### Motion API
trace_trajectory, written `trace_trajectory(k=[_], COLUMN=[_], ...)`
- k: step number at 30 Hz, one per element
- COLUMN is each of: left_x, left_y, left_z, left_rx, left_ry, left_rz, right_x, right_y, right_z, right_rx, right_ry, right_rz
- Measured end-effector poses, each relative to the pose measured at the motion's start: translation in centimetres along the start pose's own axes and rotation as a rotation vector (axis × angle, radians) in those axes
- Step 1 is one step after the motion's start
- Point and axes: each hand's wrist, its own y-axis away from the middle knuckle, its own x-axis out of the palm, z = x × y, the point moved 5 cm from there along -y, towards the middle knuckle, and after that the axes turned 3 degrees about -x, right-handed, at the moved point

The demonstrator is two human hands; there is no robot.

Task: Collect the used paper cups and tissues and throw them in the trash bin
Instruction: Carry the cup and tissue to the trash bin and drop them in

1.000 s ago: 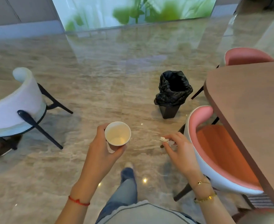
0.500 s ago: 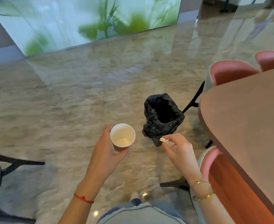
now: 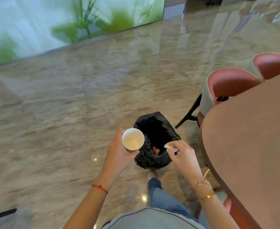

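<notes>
My left hand [image 3: 118,153] grips a white paper cup [image 3: 133,139], upright with its mouth toward me, at the left rim of the trash bin [image 3: 154,128]. The bin is small, lined with a black bag, and stands on the floor just ahead of my feet. A reddish item [image 3: 156,150] lies inside it. My right hand [image 3: 182,156] pinches a crumpled white tissue [image 3: 169,147] between fingertips over the bin's right rim.
A brown round-edged table [image 3: 251,138] fills the right side, close to my right arm. Pink chairs [image 3: 230,83] are tucked against it behind the bin. Polished marble floor [image 3: 69,121] stretches left and ahead to a glass wall with green plants.
I have walked up to the bin; it went from ahead of my hands to directly beneath them. Both hands kept their hold on cup and tissue.
</notes>
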Motion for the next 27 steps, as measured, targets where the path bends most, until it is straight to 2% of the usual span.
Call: trace_trajectory(k=[9, 14, 18, 21, 27], left_x=[9.0, 12.8, 14.9, 14.8, 9.9], left_y=[-16.1, -22.2, -25.1, -26.2, -26.2], left_z=[0.9, 2.0, 3.7, 4.4, 3.4], left_rx=[-0.105, -0.165, -0.244, -0.255, -0.117], left_ry=[0.046, 0.054, 0.023, -0.042, -0.164], left_rz=[0.102, 0.194, 0.328, 0.38, 0.283], right_x=[0.5, 2.4, 3.9, 3.8, 2.4], right_y=[-15.7, -20.9, -23.0, -23.6, -24.8], right_z=[-7.1, -10.2, -12.3, -12.8, -10.8], right_rx=[0.046, 0.143, 0.221, 0.244, 0.15], right_ry=[0.028, 0.023, 0.038, 0.047, 0.048], right_rz=[0.132, 0.233, 0.359, 0.354, 0.264])
